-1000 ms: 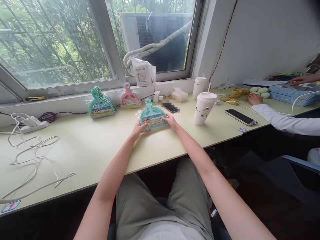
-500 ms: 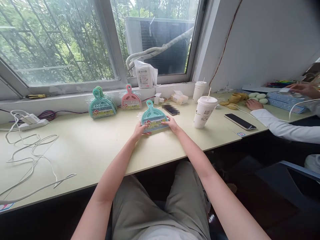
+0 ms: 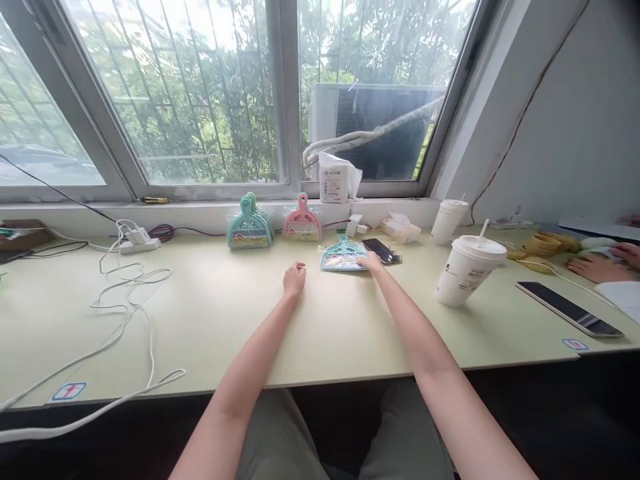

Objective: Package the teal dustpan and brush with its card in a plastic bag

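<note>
A green mini dustpan and brush set [image 3: 344, 256] in clear wrapping leans back low on the table in front of me, its label washed out by glare. My right hand [image 3: 371, 262] grips its lower right corner. To the left of it, my left hand [image 3: 295, 279] is above the table with fingers curled in, apart from the set, and I see nothing in it. Behind, against the wall below the window, stand a row of several green dustpan sets [image 3: 250, 227] and a pink dustpan set [image 3: 303, 221].
A black phone [image 3: 381, 251] lies right of the set, with a tissue pack [image 3: 401, 229] behind. Two white cups stand right, the nearer cup [image 3: 470, 270] by another phone [image 3: 567, 310]. White cables [image 3: 133, 293] sprawl left. A co-worker's hand [image 3: 600, 268] rests far right.
My left hand has let go of the green dustpan set and moved off to the left. The set is farther back and tilted lower, with my right hand still on it. The view has shifted left.
</note>
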`<move>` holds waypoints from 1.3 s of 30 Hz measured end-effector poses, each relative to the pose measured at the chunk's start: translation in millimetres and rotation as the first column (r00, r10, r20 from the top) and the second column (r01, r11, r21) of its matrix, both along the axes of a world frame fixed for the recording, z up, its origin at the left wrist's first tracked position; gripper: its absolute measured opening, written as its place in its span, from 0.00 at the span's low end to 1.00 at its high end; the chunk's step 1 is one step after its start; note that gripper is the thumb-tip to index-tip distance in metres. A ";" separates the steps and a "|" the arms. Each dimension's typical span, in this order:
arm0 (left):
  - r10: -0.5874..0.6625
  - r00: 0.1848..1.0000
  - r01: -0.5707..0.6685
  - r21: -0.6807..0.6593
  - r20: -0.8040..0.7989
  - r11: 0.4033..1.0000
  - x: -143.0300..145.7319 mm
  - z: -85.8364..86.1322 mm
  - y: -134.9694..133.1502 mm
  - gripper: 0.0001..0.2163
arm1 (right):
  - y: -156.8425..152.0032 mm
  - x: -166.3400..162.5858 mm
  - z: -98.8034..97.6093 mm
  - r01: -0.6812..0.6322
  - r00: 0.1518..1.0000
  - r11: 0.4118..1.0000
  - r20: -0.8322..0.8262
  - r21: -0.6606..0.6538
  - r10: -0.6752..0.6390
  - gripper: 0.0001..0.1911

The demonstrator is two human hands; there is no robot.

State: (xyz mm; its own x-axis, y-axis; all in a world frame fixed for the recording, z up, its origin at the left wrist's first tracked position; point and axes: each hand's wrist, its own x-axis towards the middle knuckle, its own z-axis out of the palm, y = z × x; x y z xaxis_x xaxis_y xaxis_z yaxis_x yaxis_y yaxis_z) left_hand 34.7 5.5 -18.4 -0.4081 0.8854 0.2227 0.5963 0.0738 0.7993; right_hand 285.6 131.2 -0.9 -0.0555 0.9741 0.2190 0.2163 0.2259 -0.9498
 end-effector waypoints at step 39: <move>0.008 1.000 -0.007 0.027 -0.010 1.000 -31.7 0.5 20.6 0.12 | 60.2 -199.6 -17.9 0.173 0.892 0.960 0.379 0.221 -0.248 0.17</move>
State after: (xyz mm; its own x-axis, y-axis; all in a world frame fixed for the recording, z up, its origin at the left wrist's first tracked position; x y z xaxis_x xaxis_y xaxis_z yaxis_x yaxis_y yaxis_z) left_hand 3.0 26.0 -17.9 -0.4122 0.8760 0.2505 0.6041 0.0570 0.7948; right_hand 86.1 191.4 -18.8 0.0270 0.9200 0.3911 0.6291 0.2884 -0.7219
